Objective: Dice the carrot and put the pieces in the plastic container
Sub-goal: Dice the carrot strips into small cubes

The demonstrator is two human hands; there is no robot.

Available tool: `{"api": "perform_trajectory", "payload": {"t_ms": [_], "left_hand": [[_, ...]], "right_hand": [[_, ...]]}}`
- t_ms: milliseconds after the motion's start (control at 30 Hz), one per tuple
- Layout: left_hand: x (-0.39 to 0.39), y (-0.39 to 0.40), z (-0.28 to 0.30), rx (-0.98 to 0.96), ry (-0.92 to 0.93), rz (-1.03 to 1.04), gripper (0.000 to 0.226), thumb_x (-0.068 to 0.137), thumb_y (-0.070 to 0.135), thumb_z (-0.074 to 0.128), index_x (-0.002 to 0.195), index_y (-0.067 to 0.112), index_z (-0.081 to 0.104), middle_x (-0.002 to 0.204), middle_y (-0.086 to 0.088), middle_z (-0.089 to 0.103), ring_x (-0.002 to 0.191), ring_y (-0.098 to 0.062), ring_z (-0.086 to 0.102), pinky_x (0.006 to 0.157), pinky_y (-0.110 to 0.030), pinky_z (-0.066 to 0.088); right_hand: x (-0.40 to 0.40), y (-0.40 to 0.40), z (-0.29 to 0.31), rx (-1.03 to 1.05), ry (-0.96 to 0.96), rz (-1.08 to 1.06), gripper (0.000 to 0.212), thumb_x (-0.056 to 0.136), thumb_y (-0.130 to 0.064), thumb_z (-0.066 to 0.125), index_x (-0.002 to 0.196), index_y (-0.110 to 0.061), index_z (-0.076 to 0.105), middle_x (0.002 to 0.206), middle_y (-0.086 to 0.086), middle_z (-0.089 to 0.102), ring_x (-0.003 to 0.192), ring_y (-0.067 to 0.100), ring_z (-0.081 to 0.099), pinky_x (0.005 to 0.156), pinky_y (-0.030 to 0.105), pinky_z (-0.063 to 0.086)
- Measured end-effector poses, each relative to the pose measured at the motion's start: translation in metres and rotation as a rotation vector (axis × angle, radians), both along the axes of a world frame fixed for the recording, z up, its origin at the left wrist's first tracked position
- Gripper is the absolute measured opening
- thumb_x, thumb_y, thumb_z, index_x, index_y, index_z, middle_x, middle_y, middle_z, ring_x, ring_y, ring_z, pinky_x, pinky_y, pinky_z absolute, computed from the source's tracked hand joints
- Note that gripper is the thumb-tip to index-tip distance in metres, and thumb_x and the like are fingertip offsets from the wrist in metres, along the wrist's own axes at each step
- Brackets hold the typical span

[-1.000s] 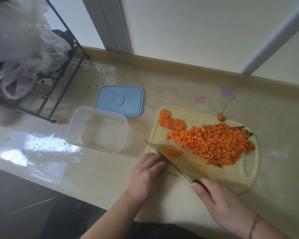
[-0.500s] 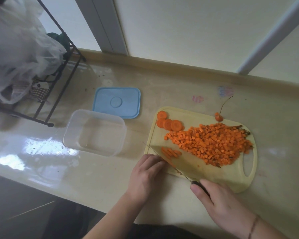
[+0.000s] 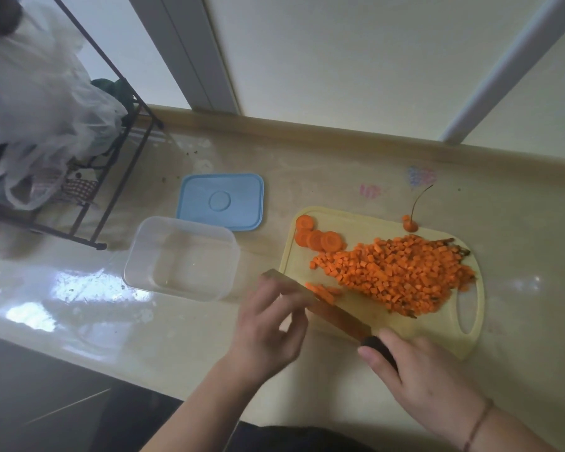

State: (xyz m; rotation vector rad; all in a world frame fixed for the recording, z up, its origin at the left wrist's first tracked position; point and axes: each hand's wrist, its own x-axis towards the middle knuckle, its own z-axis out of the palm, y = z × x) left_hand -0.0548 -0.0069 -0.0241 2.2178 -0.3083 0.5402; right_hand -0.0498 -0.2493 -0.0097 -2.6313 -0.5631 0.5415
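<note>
Lower centre of the frame: the right hand (image 3: 428,376) grips the dark handle of a long-bladed kitchen knife (image 3: 327,308), whose blade lies diagonally across the near left corner of the pale yellow plastic cutting board (image 3: 366,223). The left hand (image 3: 268,331), fingers loosely extended and holding nothing, is at the blade's far end. Just beyond the blade lie a few orange carrot strips (image 3: 323,291); a heap of diced orange carrot cubes (image 3: 402,275) covers the board's centre, with round carrot slices (image 3: 318,238) at its upper left. Left of the board stands the clear rectangular plastic container (image 3: 180,259), with no carrot in it, and behind it a blue rectangular lid (image 3: 221,200).
</note>
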Motion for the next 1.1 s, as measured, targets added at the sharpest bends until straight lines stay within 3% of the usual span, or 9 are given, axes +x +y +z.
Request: {"api": "perform_trajectory", "payload": {"t_ms": [100, 200, 267, 333, 467, 600, 767, 967, 1100], "left_hand": [[0.036, 0.009, 0.029, 0.180, 0.330, -0.102, 0.016, 0.088, 0.015, 0.069, 0.103, 0.015, 0.076, 0.093, 0.003, 0.065, 0.080, -0.010, 0.054, 0.074, -0.022, 0.046], [0.064, 0.009, 0.029, 0.400, 0.629, -0.267, 0.022, 0.096, 0.025, 0.064, 0.116, 0.023, 0.074, 0.105, 0.007, 0.065, 0.083, -0.009, 0.053, 0.079, -0.032, 0.050], [0.075, 0.004, 0.026, 0.576, 0.739, -0.400, 0.024, 0.095, 0.027, 0.064, 0.118, 0.024, 0.073, 0.113, 0.005, 0.064, 0.098, -0.016, 0.060, 0.086, -0.038, 0.051], [0.080, 0.001, 0.023, 0.631, 0.809, -0.463, 0.026, 0.095, 0.027, 0.064, 0.119, 0.026, 0.073, 0.118, 0.005, 0.064, 0.106, -0.016, 0.059, 0.091, -0.033, 0.049], [0.081, 0.000, 0.016, 0.638, 0.861, -0.491, 0.023, 0.095, 0.028, 0.064, 0.116, 0.028, 0.075, 0.118, 0.006, 0.064, 0.108, -0.015, 0.059, 0.086, -0.026, 0.044], [0.082, -0.001, 0.010, 0.620, 0.765, -0.522, 0.018, 0.096, 0.021, 0.063, 0.111, 0.018, 0.074, 0.111, 0.002, 0.063, 0.100, -0.018, 0.059, 0.078, -0.027, 0.042], [0.093, 0.006, -0.009, 0.601, 0.570, -0.465, 0.013, 0.092, 0.008, 0.064, 0.084, 0.010, 0.073, 0.083, -0.006, 0.061, 0.074, -0.030, 0.061, 0.057, -0.030, 0.040], [0.095, -0.001, -0.006, 0.662, 0.613, -0.560, 0.030, 0.100, 0.017, 0.055, 0.116, 0.030, 0.077, 0.091, -0.001, 0.060, 0.084, -0.026, 0.060, 0.063, -0.036, 0.050], [0.096, -0.005, -0.001, 0.671, 0.650, -0.587, 0.031, 0.100, 0.018, 0.058, 0.120, 0.034, 0.075, 0.092, 0.007, 0.053, 0.089, -0.024, 0.061, 0.066, -0.033, 0.048]], "right_hand": [[0.001, 0.001, 0.005, -0.088, -0.105, 0.079, 0.061, 0.091, -0.073, 0.006, 0.083, -0.030, 0.050, 0.047, -0.010, 0.041, 0.044, 0.016, 0.056, 0.037, 0.029, 0.029], [0.001, 0.000, 0.004, -0.156, -0.200, 0.142, 0.057, 0.096, -0.066, 0.016, 0.077, -0.027, 0.054, 0.042, -0.004, 0.049, 0.032, 0.015, 0.049, 0.032, 0.025, 0.021], [-0.002, 0.000, -0.002, -0.130, -0.245, 0.156, 0.055, 0.097, -0.064, 0.021, 0.081, -0.024, 0.055, 0.045, -0.002, 0.052, 0.034, 0.017, 0.051, 0.029, 0.027, 0.029], [-0.004, -0.002, -0.007, -0.109, -0.296, 0.171, 0.055, 0.097, -0.063, 0.022, 0.085, -0.022, 0.056, 0.047, -0.001, 0.054, 0.036, 0.018, 0.052, 0.028, 0.031, 0.035], [-0.004, -0.002, -0.007, -0.120, -0.378, 0.173, 0.059, 0.097, -0.062, 0.021, 0.081, -0.022, 0.061, 0.044, -0.004, 0.052, 0.031, 0.015, 0.049, 0.029, 0.026, 0.026], [-0.009, -0.006, -0.013, -0.102, -0.416, 0.163, 0.067, 0.098, -0.062, 0.015, 0.078, -0.021, 0.064, 0.042, -0.002, 0.052, 0.029, 0.017, 0.048, 0.031, 0.023, 0.021], [-0.022, -0.021, -0.020, -0.040, -0.290, 0.151, 0.064, 0.095, -0.068, 0.021, 0.087, -0.019, 0.062, 0.070, 0.002, 0.068, 0.059, 0.024, 0.066, 0.041, 0.038, 0.051], [-0.025, -0.034, -0.018, -0.086, -0.273, 0.148, 0.061, 0.095, -0.068, 0.021, 0.082, -0.024, 0.061, 0.058, -0.004, 0.064, 0.045, 0.016, 0.060, 0.031, 0.029, 0.043], [-0.024, -0.045, -0.009, -0.112, -0.315, 0.132, 0.066, 0.096, -0.066, 0.019, 0.080, -0.023, 0.066, 0.054, -0.006, 0.062, 0.037, 0.012, 0.055, 0.028, 0.022, 0.034]]}}
